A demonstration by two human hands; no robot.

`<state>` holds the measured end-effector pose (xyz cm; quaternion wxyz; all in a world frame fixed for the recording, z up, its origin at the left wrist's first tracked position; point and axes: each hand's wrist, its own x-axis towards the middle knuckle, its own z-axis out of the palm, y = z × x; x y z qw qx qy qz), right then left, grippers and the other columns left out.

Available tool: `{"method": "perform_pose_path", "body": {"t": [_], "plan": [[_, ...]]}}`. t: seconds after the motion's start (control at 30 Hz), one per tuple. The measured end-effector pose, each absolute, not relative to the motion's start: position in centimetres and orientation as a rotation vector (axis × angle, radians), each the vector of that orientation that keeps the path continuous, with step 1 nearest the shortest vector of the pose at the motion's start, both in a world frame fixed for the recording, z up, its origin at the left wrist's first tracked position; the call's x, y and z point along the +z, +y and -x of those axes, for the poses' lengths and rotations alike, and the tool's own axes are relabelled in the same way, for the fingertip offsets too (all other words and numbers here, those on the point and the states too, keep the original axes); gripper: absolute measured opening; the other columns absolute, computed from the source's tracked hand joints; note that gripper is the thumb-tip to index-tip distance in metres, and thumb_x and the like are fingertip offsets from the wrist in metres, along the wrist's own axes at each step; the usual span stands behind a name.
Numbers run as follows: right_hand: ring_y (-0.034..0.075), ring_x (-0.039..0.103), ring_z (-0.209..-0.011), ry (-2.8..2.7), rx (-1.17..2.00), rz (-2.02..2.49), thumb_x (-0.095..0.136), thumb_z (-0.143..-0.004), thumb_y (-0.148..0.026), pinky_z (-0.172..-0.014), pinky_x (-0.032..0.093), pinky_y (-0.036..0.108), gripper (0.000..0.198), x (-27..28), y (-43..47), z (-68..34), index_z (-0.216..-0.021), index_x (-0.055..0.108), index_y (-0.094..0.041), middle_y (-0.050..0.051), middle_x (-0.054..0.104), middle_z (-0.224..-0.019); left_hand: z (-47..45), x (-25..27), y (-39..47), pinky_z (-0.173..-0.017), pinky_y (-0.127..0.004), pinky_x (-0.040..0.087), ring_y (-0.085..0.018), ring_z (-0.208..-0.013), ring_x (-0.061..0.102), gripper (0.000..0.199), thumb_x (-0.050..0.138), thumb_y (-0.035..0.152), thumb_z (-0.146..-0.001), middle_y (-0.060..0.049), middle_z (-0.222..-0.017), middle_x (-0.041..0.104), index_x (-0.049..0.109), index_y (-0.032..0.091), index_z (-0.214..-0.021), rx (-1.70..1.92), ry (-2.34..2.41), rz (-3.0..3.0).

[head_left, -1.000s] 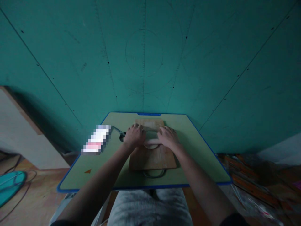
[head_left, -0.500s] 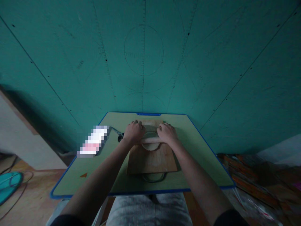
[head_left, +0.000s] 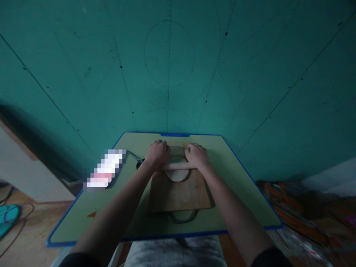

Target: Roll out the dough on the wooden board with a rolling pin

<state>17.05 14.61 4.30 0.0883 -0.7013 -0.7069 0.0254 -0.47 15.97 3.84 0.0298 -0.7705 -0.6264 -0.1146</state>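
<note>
Far L, on the floor: a teal round thing (head_left: pixel 8 218) w/ a thin cable (head_left: pixel 23 222) by it, then a white panel (head_left: pixel 30 170) w/ a brownish edge, tilted nr the wall (head_left: pixel 239 66), which is green w/ pencil lines & circles on it. Next, at the L side of my blue-edged table (head_left: pixel 230 167), a pixelated patch (head_left: pixel 107 168), white w/ a pink band; can't tell what's under it. Nearer me, a small orange triangle (head_left: pixel 92 214) lies flat. R of the patch, scissors (head_left: pixel 136 157), blades pointing away, dark handles just beside my L hand (head_left: pixel 158 154).

That hand's curled, knuckles up, heel over the L end of the rolling pin (head_left: pixel 178 166); can't tell if the fingers are wrapped round it. Pin lies crosswise, mid-table, on the round of dough (head_left: pixel 177 175), pale & flat, showing on the near & far sides of it. Dough's on the wooden board (head_left: pixel 179 198), approx centre of table; a dark loop (head_left: pixel 180 222) sticks out at its near edge, toward my grey trousers (head_left: pixel 172 254).

My R hand (head_left: pixel 198 154), apart from the L, is curled likewise, at the pin's R end; finger grip hidden, can't tell. Far R, past the table: floor clutter (head_left: pixel 300 215), dim & blurry, orange-brown bits & clear plastic.
</note>
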Motion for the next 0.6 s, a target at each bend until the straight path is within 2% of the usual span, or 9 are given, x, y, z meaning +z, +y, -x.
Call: {"method": "perform_pose_path", "body": {"t": [0.4,0.6], "plan": [[0.023,0.067,-0.1,-2.082,-0.033,2.051,0.041,-0.096,-0.025,-0.084,0.047,0.032,0.031,4.5,15.4,-17.0,-0.101,0.071,-0.02,0.011,0.073,-0.108,0.7,2.9,18.1,-0.089,-0.033,0.052,-0.025,-0.103,0.066,0.038,0.037,0.027,-0.095,-0.015,-0.11,0.07,0.071,0.013,-0.106,-0.344,-1.962,2.424],[0.024,0.066,-0.102,-2.118,-0.061,2.052,0.041,-0.097,-0.024,-0.086,0.047,0.033,0.031,4.6,16.0,-16.8,-0.103,0.071,-0.019,0.012,0.073,-0.11,0.9,2.5,19.3,-0.089,-0.032,0.051,-0.025,-0.102,0.067,0.037,0.038,0.024,-0.094,-0.015,-0.107,0.071,0.072,0.013,-0.103,-0.341,-1.942,2.43]]}}
